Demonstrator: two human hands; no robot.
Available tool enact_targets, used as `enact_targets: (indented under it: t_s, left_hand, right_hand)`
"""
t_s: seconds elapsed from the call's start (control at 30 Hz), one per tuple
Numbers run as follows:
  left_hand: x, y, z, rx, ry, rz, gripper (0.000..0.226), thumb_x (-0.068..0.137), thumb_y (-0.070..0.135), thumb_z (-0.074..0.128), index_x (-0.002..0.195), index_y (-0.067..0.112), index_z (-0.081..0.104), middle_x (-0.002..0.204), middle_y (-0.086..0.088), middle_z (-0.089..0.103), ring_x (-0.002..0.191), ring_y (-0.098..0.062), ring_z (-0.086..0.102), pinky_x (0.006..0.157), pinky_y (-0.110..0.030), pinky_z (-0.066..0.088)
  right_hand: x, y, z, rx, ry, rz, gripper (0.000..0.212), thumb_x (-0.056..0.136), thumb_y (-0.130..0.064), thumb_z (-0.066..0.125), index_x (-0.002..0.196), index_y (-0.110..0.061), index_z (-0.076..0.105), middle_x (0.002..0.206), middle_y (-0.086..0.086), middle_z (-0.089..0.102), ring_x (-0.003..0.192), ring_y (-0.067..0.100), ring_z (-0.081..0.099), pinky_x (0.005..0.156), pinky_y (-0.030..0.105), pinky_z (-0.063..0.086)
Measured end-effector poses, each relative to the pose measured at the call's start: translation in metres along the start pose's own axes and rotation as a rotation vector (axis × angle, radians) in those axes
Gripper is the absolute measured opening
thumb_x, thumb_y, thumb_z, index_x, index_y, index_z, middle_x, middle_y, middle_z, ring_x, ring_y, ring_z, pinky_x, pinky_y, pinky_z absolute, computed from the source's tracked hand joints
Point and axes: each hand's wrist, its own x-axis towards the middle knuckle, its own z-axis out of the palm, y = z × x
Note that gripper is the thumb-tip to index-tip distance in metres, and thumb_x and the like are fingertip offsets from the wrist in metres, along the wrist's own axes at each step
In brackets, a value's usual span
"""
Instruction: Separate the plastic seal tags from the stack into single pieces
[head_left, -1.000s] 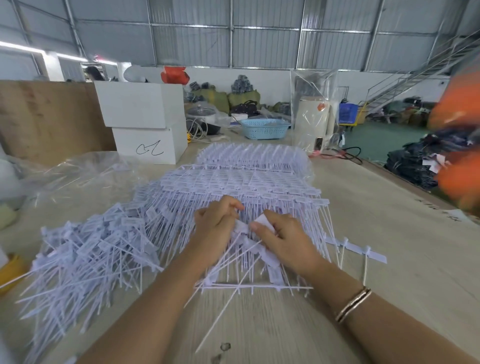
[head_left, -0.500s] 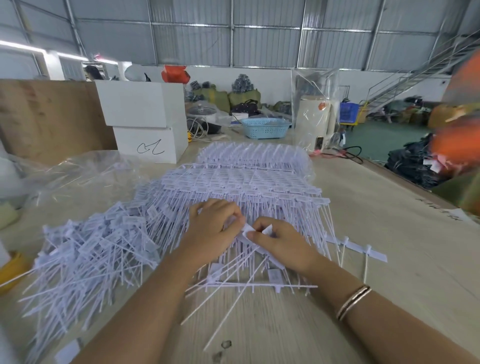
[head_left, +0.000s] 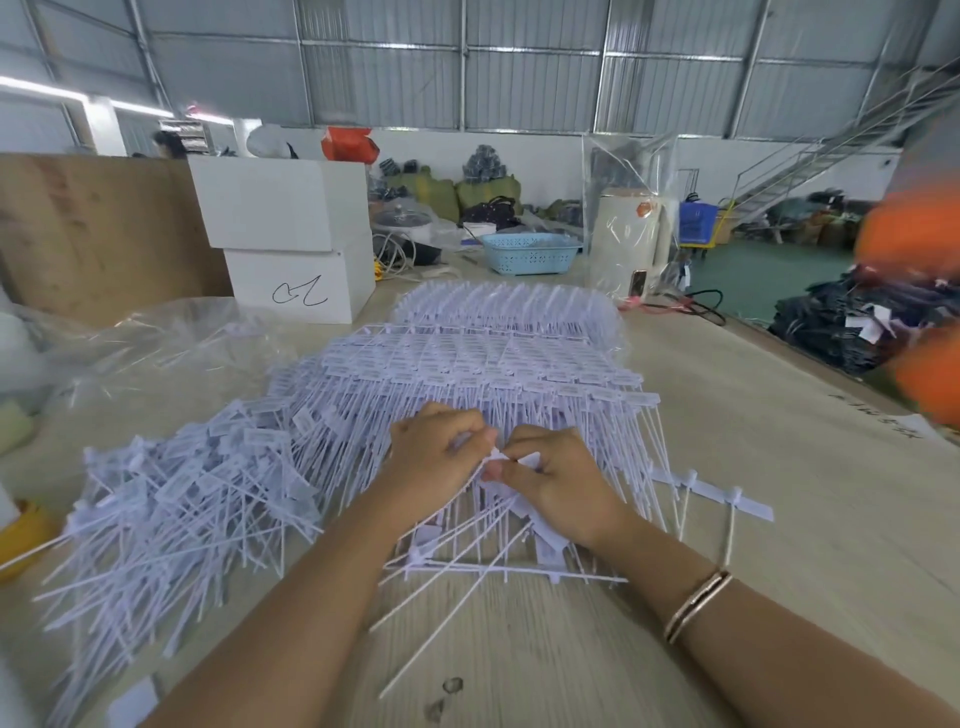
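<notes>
Head view: left hand (head_left: 434, 457) and right hand (head_left: 558, 480) each pinch one joined white seal tag (head_left: 511, 460) over the stack (head_left: 483, 374), mid-separation; next likely a snapping pull apart.

- A stack of joined white seal tags (head_left: 498, 364) is spread flat at centre, stems pointing near.
- Loose single tags (head_left: 171, 499) are heaped at the left.
- A short joined strip (head_left: 717, 493) lies at the right.

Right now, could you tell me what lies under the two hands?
Under the left hand and right hand lies the stack of seal tags, their thin tails fanning out toward the person. Both hands pinch one tag; the tags directly beneath the palms are hidden.
</notes>
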Motion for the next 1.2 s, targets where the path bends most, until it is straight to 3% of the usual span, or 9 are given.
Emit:
enact_targets:
  t_s: [0.1, 0.27, 0.4, 0.63, 0.77, 0.9, 1.0, 1.13, 1.2]
  left_hand:
    - [0.0, 0.0, 0.0, -0.186, 0.019, -0.082, 0.042, 0.095, 0.026, 0.054, 0.055, 0.023, 0.041, 0.062, 0.004, 0.036, 0.057, -0.01, 0.038, 0.06, -0.029, 0.026]
    - [-0.002, 0.01, 0.005, -0.329, 0.017, -0.095, 0.041, 0.097, 0.022, 0.051, 0.057, 0.021, 0.04, 0.056, 0.007, 0.033, 0.053, -0.008, 0.031, 0.055, -0.028, 0.022]
    - [-0.002, 0.003, -0.005, -0.415, 0.126, -0.217, 0.044, 0.098, 0.027, 0.048, 0.055, 0.035, 0.057, 0.053, 0.019, 0.048, 0.054, 0.002, 0.043, 0.06, -0.026, 0.029]
    - [-0.001, 0.004, -0.003, -0.351, 0.073, -0.167, 0.015, 0.077, 0.02, 0.045, 0.069, 0.023, 0.058, 0.08, 0.001, 0.058, 0.08, -0.016, 0.052, 0.073, -0.032, 0.035]
    - [-0.005, 0.01, -0.007, -0.159, 0.221, -0.082, 0.025, 0.073, 0.021, 0.033, 0.08, 0.037, 0.051, 0.09, 0.002, 0.056, 0.098, -0.022, 0.051, 0.094, -0.043, 0.036]
    - [-0.006, 0.012, -0.005, -0.163, 0.197, -0.065, 0.024, 0.081, 0.018, 0.033, 0.093, 0.027, 0.052, 0.09, 0.0, 0.054, 0.102, -0.03, 0.051, 0.098, -0.052, 0.035]
    - [-0.007, 0.013, 0.004, -0.178, 0.157, -0.033, 0.033, 0.092, -0.001, 0.038, 0.095, 0.03, 0.048, 0.089, -0.003, 0.057, 0.099, -0.029, 0.053, 0.097, -0.052, 0.036]
    - [-0.005, 0.012, 0.006, -0.167, 0.124, -0.042, 0.035, 0.092, 0.005, 0.038, 0.09, 0.038, 0.047, 0.096, -0.005, 0.061, 0.099, -0.025, 0.054, 0.096, -0.05, 0.037]
    - [-0.003, 0.008, -0.003, -0.082, 0.089, -0.057, 0.032, 0.093, 0.01, 0.042, 0.084, 0.039, 0.052, 0.094, 0.008, 0.059, 0.104, -0.017, 0.049, 0.099, -0.043, 0.032]
  right_hand:
    - [0.001, 0.002, 0.0, -0.181, 0.078, -0.13, 0.032, 0.087, -0.019, 0.061, 0.06, -0.003, 0.063, 0.062, -0.003, 0.05, 0.062, 0.014, 0.05, 0.072, 0.038, 0.032]
    - [0.0, 0.0, -0.006, -0.41, 0.143, -0.226, 0.028, 0.085, -0.02, 0.058, 0.06, -0.009, 0.06, 0.064, -0.005, 0.052, 0.06, 0.021, 0.051, 0.068, 0.036, 0.029]
    - [-0.006, -0.01, -0.008, -0.392, 0.179, -0.335, 0.026, 0.085, -0.022, 0.051, 0.067, -0.015, 0.068, 0.067, -0.006, 0.062, 0.058, 0.011, 0.051, 0.068, 0.03, 0.029]
    - [-0.005, -0.003, -0.015, -0.342, 0.001, -0.054, 0.03, 0.077, -0.032, 0.056, 0.103, -0.019, 0.06, 0.047, -0.018, 0.042, 0.048, -0.001, 0.044, 0.08, 0.021, 0.024]
    - [-0.004, 0.004, -0.025, -0.394, -0.123, -0.13, 0.015, 0.08, -0.038, 0.064, 0.086, -0.024, 0.066, 0.048, -0.016, 0.044, 0.053, -0.003, 0.047, 0.08, 0.029, 0.029]
    - [-0.002, 0.003, -0.024, -0.499, -0.107, -0.085, 0.051, 0.077, -0.071, 0.037, 0.083, -0.028, 0.064, 0.078, -0.012, 0.059, 0.076, 0.002, 0.049, 0.075, 0.028, 0.028]
    - [0.0, 0.001, -0.01, -0.262, 0.03, 0.001, 0.042, 0.084, -0.061, 0.044, 0.091, -0.023, 0.061, 0.079, -0.014, 0.054, 0.07, -0.003, 0.048, 0.067, 0.013, 0.034]
    - [0.004, 0.003, -0.001, -0.153, -0.046, 0.091, 0.03, 0.093, -0.031, 0.057, 0.066, -0.019, 0.05, 0.056, -0.009, 0.041, 0.051, 0.005, 0.037, 0.054, 0.019, 0.029]
    - [0.002, 0.003, -0.007, 0.019, -0.076, 0.149, 0.031, 0.092, -0.021, 0.06, 0.063, -0.025, 0.049, 0.056, -0.011, 0.043, 0.053, 0.004, 0.037, 0.055, 0.019, 0.029]
